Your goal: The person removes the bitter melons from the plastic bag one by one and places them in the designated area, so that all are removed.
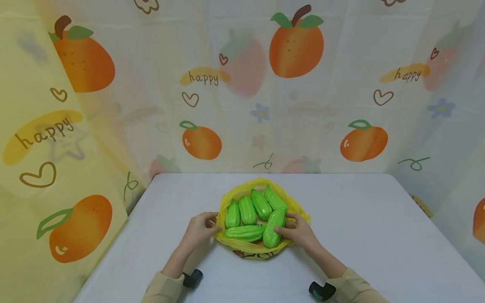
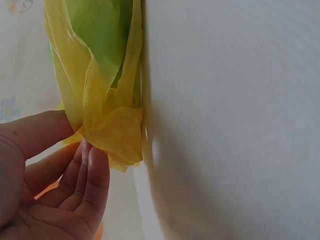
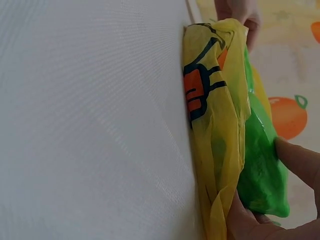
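Clamped with the left grip (image 1: 200,228) on the gathered rim of a yellow bag (image 1: 242,245). Clamped with the right grip (image 1: 302,233) on a green gourd (image 1: 273,230), between thumb and opposing fingers. Bright green, glossy and elongated; tapered toward the ends; set aslant within the bag opening, at the near right. Grouped there with five similar gourds (image 1: 247,210): with four side by side along the far side, and with one crosswise at the near left. For the bag: formed of thin, translucent, creased film; printed in dark and orange low on the near side. Placed on a white desk (image 1: 360,219), before a fruit-printed curtain (image 1: 242,25).
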{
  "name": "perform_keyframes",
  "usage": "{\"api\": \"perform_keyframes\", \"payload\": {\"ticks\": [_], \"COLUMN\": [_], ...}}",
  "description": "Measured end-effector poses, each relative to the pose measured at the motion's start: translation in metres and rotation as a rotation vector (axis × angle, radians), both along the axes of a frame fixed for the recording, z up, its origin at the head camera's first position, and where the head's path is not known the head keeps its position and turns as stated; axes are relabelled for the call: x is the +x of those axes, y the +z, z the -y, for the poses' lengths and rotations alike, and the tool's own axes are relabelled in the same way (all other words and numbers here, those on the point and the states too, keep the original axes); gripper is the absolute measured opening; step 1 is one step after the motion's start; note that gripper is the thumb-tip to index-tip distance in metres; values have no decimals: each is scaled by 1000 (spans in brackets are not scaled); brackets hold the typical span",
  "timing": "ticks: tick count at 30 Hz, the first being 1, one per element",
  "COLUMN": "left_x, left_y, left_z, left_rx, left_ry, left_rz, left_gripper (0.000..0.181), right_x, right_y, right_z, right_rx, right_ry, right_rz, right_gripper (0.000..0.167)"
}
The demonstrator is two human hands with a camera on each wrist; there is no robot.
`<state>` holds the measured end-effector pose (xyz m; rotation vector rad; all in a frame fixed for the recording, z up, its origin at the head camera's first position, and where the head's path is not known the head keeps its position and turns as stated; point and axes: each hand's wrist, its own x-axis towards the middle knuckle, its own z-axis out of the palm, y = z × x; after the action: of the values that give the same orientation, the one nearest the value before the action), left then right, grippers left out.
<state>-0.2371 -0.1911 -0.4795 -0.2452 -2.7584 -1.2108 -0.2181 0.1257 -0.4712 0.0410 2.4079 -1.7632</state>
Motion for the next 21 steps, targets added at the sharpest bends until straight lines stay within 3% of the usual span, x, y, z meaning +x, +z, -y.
{"api": "perform_keyframes", "payload": {"ticks": [12,21], "left_x": [2,0], "left_y": [3,2], "left_z": [0,1], "left_rx": [15,11], "left_ry": [5,9], "left_rz": [16,9], "left_gripper": [42,42], "right_x": [-2,-3], "right_y": [-2,8], "right_z": [-2,-9], "right_rx": [-35,-103], "right_ry": [1,26], "right_rz": [9,2], "right_gripper": [76,75]}}
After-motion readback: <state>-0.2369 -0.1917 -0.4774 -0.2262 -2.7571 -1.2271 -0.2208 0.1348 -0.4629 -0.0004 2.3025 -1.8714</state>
